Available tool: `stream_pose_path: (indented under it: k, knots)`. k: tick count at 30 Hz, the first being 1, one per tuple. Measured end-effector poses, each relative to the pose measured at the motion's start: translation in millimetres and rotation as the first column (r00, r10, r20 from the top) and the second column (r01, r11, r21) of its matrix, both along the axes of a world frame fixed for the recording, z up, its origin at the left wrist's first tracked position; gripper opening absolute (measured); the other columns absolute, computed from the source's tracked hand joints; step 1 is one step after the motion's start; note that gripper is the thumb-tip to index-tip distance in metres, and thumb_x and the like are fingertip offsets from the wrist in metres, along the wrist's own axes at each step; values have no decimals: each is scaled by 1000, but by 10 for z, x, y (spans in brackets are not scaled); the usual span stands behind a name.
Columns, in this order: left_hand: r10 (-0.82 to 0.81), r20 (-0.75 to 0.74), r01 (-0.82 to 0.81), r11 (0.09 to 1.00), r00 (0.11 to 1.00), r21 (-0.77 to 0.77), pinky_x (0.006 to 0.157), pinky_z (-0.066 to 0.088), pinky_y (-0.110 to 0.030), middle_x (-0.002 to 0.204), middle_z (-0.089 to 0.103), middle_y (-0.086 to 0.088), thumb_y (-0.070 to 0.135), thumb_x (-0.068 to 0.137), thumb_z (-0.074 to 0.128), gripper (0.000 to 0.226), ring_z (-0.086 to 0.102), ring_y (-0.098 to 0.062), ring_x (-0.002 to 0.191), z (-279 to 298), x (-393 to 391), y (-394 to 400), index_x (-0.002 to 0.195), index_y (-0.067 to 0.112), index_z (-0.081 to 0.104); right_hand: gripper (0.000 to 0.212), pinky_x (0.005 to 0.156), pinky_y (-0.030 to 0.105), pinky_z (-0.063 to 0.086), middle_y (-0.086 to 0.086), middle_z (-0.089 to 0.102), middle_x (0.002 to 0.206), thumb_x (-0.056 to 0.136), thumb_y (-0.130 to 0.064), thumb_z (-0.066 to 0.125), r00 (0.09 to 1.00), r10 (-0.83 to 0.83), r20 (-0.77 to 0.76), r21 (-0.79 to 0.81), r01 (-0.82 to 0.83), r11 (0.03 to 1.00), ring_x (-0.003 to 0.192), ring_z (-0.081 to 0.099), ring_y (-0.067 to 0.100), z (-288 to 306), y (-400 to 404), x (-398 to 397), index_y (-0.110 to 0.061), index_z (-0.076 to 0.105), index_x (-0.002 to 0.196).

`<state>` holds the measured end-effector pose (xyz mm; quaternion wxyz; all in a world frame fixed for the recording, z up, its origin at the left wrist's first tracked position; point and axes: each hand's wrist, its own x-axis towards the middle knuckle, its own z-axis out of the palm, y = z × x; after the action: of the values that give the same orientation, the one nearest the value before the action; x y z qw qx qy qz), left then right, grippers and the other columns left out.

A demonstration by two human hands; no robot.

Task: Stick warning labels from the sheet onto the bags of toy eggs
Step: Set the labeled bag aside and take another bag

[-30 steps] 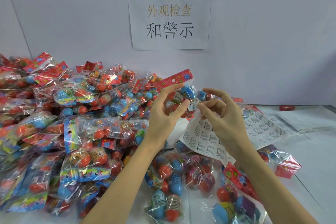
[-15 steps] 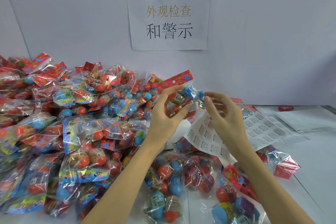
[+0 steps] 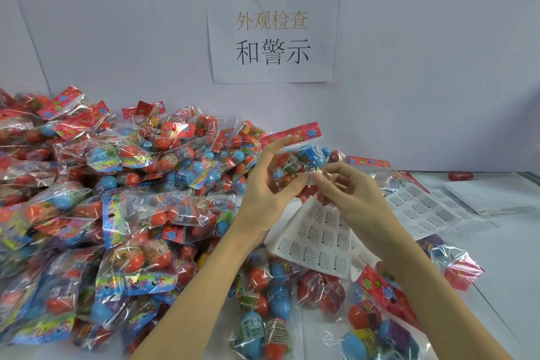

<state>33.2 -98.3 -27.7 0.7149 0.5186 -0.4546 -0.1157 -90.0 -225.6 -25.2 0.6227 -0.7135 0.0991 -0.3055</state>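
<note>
My left hand point(image 3: 267, 184) grips a clear bag of toy eggs point(image 3: 304, 155) with a red flowered header, held up above the table. My right hand point(image 3: 352, 194) meets it from the right. Its thumb and forefinger pinch a small white warning label point(image 3: 311, 178) against the bag's front, next to my left thumb. The white label sheet point(image 3: 320, 240) lies draped over bags just below both hands, its raised edge right under my right hand. It stretches on to the right.
A large heap of bagged eggs point(image 3: 117, 199) fills the left half of the table up to the wall. More bags point(image 3: 271, 316) lie near the front between my forearms and at the right point(image 3: 455, 263). White paper point(image 3: 496, 193) and a red egg point(image 3: 460, 176) lie far right.
My right hand has moved left and up from the sheet to the bag, bringing the small label against the bag's front. My left hand has kept the bag in about the same spot.
</note>
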Motion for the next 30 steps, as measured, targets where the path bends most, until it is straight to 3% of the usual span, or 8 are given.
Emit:
stream_pose_path:
  k: [4, 8, 12, 14, 19, 23, 26, 30]
  knots:
    - [-38, -58, 37, 999, 998, -19, 105, 56, -47, 148, 58, 1, 7, 94, 77, 79, 65, -26, 129, 23, -40, 6, 154, 43, 40, 30, 75, 23, 58, 6, 68, 81, 93, -33, 69, 998, 53, 45, 171, -60, 983, 75, 65, 16, 29, -36, -26, -10, 73, 111]
    - [-1, -9, 1, 1000, 1000, -11, 104, 56, -49, 145, 60, 5, 8, 93, 79, 94, 66, -27, 126, -20, -30, -7, 159, 47, 25, 27, 68, 19, 54, -2, 75, 86, 95, -43, 70, 995, -58, -81, -136, 47, 990, 70, 66, 4, 26, 18, -18, -23, 74, 113]
    - [-190, -422, 155, 981, 886, -118, 93, 59, -45, 126, 72, -14, 24, 99, 64, 67, 70, -32, 114, -2, -22, -35, 156, 38, 33, 32, 68, 27, 52, 7, 77, 91, 98, -31, 70, 988, -154, -27, 53, 156, 986, 68, 64, 11, 36, 10, 0, -18, 61, 126]
    - [-170, -477, 138, 985, 863, -101, 85, 60, -42, 121, 75, -11, 27, 102, 59, 48, 72, -30, 106, -14, 9, -46, 148, 29, 46, 29, 66, 30, 52, 12, 79, 90, 101, -24, 67, 988, -151, 28, 178, 144, 974, 72, 69, 18, 44, 1, -6, -14, 53, 125]
    - [49, -178, -32, 995, 983, 97, 95, 58, -30, 132, 70, 6, 24, 94, 73, 57, 68, -14, 122, -56, -21, -74, 146, 29, 49, 11, 69, 27, 56, 8, 80, 96, 108, -22, 57, 997, -72, -15, 31, 72, 997, 82, 72, 18, -29, 25, 31, -14, 63, 112]
    - [68, -245, -36, 990, 967, 134, 84, 57, -14, 121, 74, 13, 36, 85, 82, 63, 72, 0, 108, -68, -21, -85, 137, 41, 47, 46, 92, 38, 57, 9, 78, 110, 111, -45, 43, 997, -54, -47, 172, 61, 983, 98, 75, 21, -55, 66, 64, -16, 79, 108]
    - [232, -199, -200, 966, 952, 166, 76, 56, -13, 109, 74, 11, 34, 78, 90, 65, 73, 3, 94, -42, 12, -43, 127, 43, 49, 68, 84, 33, 56, 5, 79, 92, 96, -74, 39, 996, -86, -27, 140, 89, 986, 87, 75, 18, -23, 46, 33, -20, 79, 105]
    - [294, 42, -296, 933, 955, 207, 111, 48, -33, 140, 54, 22, 36, 76, 93, 87, 54, -3, 132, -27, 40, 0, 147, 36, 42, 44, 74, 22, 56, -12, 78, 90, 88, -71, 60, 983, -157, -93, -240, 131, 962, 82, 72, 7, -13, -7, -3, -35, 75, 107]
